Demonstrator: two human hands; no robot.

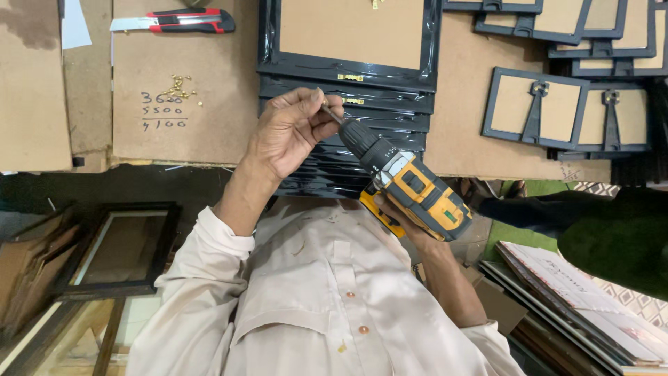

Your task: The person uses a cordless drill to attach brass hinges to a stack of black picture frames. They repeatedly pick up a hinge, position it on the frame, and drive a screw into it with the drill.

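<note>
while the right hand (400, 216) wraps shut about the grip of a yellow and black cordless drill (407, 184), the tool lies tilted over the person's chest, chuck up and to the left, just above the shirt front. its driver bit (332, 114) is pinched at the tip by the left hand (292, 129), thumb and forefinger closed on it, remaining fingers curled in; whether a screw sits between the fingertips cannot be told. behind the hands: stack of black glossy frames (348, 111), backs up, cardboard inserts showing, on a cardboard-covered bench (209, 83). upper left of the bench: red and black utility knife (177, 21), blade out. below it: small heap of brass screws (177, 90) beside handwritten figures. right of the stack: several smaller dark frames with easel stands (536, 104), backs up, overlapping. lower left: empty dark wooden frame (118, 251) leaning among boards. lower right: printed sheets (591, 306) piled flat.
</note>
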